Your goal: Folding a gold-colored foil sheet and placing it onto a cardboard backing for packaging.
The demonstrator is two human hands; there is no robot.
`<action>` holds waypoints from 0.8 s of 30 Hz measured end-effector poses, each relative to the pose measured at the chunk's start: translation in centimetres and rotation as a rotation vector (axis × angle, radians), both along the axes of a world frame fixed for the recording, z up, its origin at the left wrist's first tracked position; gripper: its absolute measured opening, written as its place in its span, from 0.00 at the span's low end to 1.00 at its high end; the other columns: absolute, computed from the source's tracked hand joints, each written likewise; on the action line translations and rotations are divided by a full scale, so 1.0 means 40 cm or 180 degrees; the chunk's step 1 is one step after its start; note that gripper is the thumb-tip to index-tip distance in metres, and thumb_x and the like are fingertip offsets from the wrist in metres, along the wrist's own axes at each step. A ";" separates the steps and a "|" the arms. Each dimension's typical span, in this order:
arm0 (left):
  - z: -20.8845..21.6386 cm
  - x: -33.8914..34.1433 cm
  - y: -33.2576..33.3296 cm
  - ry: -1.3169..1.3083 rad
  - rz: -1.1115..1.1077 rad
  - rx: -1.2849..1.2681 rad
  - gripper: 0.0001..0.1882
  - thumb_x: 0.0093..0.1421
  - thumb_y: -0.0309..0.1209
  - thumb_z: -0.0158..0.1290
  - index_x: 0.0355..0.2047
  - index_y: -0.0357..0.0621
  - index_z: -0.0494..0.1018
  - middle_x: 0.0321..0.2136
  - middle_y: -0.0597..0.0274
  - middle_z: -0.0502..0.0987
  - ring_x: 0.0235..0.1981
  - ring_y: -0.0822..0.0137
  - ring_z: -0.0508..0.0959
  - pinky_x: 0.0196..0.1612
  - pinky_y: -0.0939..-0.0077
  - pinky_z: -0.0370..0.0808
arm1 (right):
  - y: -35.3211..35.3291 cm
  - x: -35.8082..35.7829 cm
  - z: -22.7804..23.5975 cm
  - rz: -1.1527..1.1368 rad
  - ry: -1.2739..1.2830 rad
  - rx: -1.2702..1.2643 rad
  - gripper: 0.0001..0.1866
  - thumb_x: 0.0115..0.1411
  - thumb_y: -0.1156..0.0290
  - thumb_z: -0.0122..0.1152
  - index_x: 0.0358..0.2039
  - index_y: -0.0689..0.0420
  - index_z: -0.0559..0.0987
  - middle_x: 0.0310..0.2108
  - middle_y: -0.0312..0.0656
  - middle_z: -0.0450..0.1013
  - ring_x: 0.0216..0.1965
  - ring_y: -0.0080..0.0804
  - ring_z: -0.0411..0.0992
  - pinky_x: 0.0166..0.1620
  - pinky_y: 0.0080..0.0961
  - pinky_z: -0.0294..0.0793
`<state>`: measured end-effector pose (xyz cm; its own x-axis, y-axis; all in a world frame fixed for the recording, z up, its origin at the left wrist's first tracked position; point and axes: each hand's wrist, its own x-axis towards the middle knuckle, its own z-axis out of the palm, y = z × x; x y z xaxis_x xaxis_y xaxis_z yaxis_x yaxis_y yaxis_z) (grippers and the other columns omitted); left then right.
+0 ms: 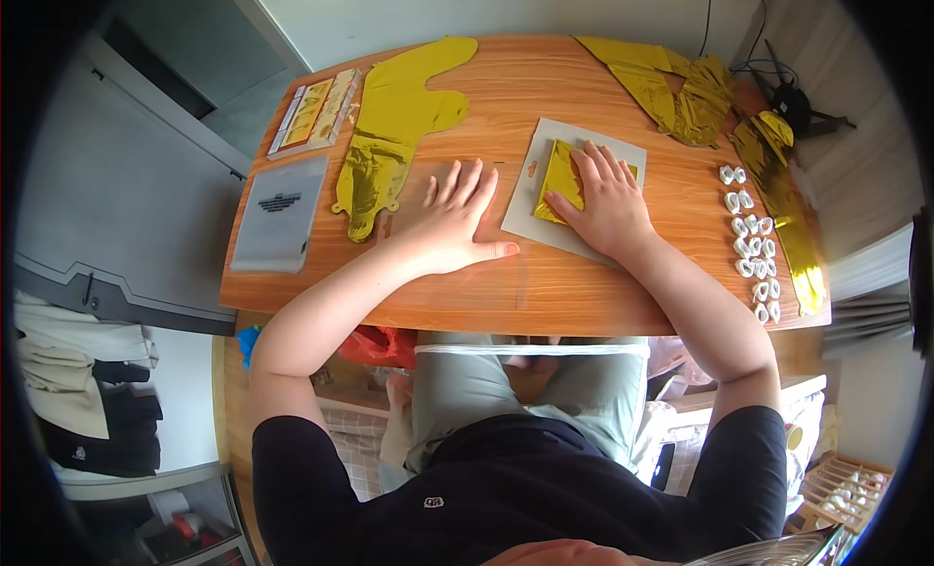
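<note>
My right hand lies with fingers stretched out on a folded gold foil piece, pressing over its right part. Beneath the foil is a grey card with a hang hole, set at a slant on the table. My left hand rests palm down to the left of the card, fingers spread and thumb pointing toward it. Under that hand and around it is a thin clear plastic sleeve, hard to make out against the wood. A flat gold foil balloon spreads just beyond my left hand.
More gold foil lies at the far right, with a long strip along the right edge. Several white ribbon-like coils stand in rows there. A black antennaed device, a frosted bag and a printed pack flank the wooden table.
</note>
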<state>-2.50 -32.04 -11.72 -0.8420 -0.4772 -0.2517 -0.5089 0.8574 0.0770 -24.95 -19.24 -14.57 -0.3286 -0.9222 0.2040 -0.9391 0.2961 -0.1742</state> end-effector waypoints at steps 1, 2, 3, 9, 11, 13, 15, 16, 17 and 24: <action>-0.009 0.007 -0.009 0.0160 -0.0054 0.0106 0.60 0.62 0.68 0.50 0.77 0.42 0.35 0.77 0.42 0.35 0.78 0.44 0.35 0.77 0.44 0.35 | -0.003 0.000 0.001 -0.0015 0.0028 -0.0001 0.43 0.67 0.36 0.53 0.70 0.56 0.63 0.73 0.53 0.57 0.75 0.51 0.51 0.76 0.47 0.49; -0.017 0.014 -0.017 0.0322 -0.0112 0.0214 0.58 0.65 0.65 0.50 0.77 0.43 0.34 0.77 0.42 0.35 0.78 0.45 0.35 0.77 0.44 0.35 | -0.007 0.001 -0.002 -0.0027 0.0039 -0.0003 0.43 0.67 0.37 0.53 0.70 0.56 0.63 0.73 0.54 0.57 0.75 0.51 0.51 0.76 0.47 0.49; -0.024 0.024 -0.024 0.0355 -0.0148 0.0228 0.58 0.65 0.65 0.50 0.77 0.43 0.34 0.77 0.42 0.35 0.78 0.45 0.35 0.77 0.44 0.35 | -0.007 0.000 -0.003 -0.0056 0.0054 0.0006 0.42 0.67 0.37 0.53 0.70 0.56 0.63 0.73 0.54 0.57 0.75 0.51 0.51 0.76 0.46 0.49; -0.041 0.043 -0.048 0.0929 -0.0251 0.0714 0.45 0.75 0.52 0.40 0.77 0.42 0.31 0.77 0.45 0.38 0.78 0.49 0.39 0.77 0.47 0.38 | -0.011 0.007 0.003 -0.0080 0.0144 0.0033 0.41 0.67 0.38 0.52 0.69 0.57 0.63 0.73 0.54 0.57 0.75 0.51 0.51 0.76 0.46 0.49; -0.054 0.034 -0.048 0.1019 -0.0240 0.0750 0.43 0.76 0.51 0.39 0.77 0.42 0.33 0.77 0.45 0.39 0.78 0.49 0.39 0.77 0.47 0.38 | -0.010 0.006 -0.005 -0.0111 0.0194 0.0038 0.41 0.67 0.39 0.53 0.69 0.57 0.64 0.73 0.54 0.57 0.75 0.51 0.51 0.76 0.47 0.48; -0.057 0.026 -0.045 0.1094 -0.0208 0.0771 0.41 0.76 0.50 0.37 0.77 0.41 0.34 0.77 0.45 0.40 0.78 0.49 0.40 0.77 0.46 0.38 | -0.013 0.012 -0.004 -0.0119 0.0227 0.0029 0.41 0.67 0.39 0.53 0.69 0.58 0.64 0.73 0.54 0.57 0.75 0.51 0.51 0.76 0.47 0.48; -0.058 0.016 -0.040 0.1220 -0.0023 0.0876 0.40 0.76 0.50 0.36 0.77 0.40 0.37 0.77 0.42 0.42 0.78 0.47 0.40 0.77 0.44 0.38 | -0.013 0.021 -0.002 -0.0003 0.0177 0.0029 0.41 0.67 0.39 0.53 0.69 0.58 0.64 0.73 0.55 0.57 0.75 0.51 0.51 0.76 0.47 0.48; -0.057 0.008 -0.037 0.1239 -0.0035 0.0879 0.40 0.76 0.50 0.36 0.77 0.40 0.37 0.77 0.42 0.42 0.78 0.47 0.40 0.77 0.44 0.38 | -0.014 0.024 -0.004 -0.0012 0.0198 0.0031 0.41 0.67 0.39 0.53 0.69 0.58 0.64 0.73 0.55 0.57 0.75 0.51 0.51 0.76 0.47 0.48; -0.056 0.001 -0.032 0.1133 0.0019 0.0747 0.40 0.76 0.51 0.36 0.76 0.39 0.39 0.76 0.40 0.43 0.78 0.46 0.40 0.77 0.43 0.37 | -0.016 0.027 -0.007 0.0033 0.0183 0.0022 0.41 0.67 0.39 0.54 0.69 0.59 0.64 0.72 0.55 0.57 0.75 0.51 0.51 0.75 0.48 0.48; -0.085 -0.007 -0.022 0.1264 0.0164 0.0417 0.43 0.73 0.55 0.40 0.76 0.38 0.44 0.75 0.35 0.45 0.78 0.43 0.41 0.76 0.43 0.37 | 0.043 0.098 0.004 0.0280 0.0120 0.0061 0.42 0.66 0.41 0.57 0.69 0.59 0.63 0.72 0.55 0.57 0.75 0.52 0.51 0.75 0.49 0.49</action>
<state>-2.80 -32.93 -15.11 -0.8618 -0.5066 0.0264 -0.4595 0.8016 0.3825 -21.03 -17.54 -14.41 -0.2386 -0.9510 0.1968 -0.9674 0.2151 -0.1334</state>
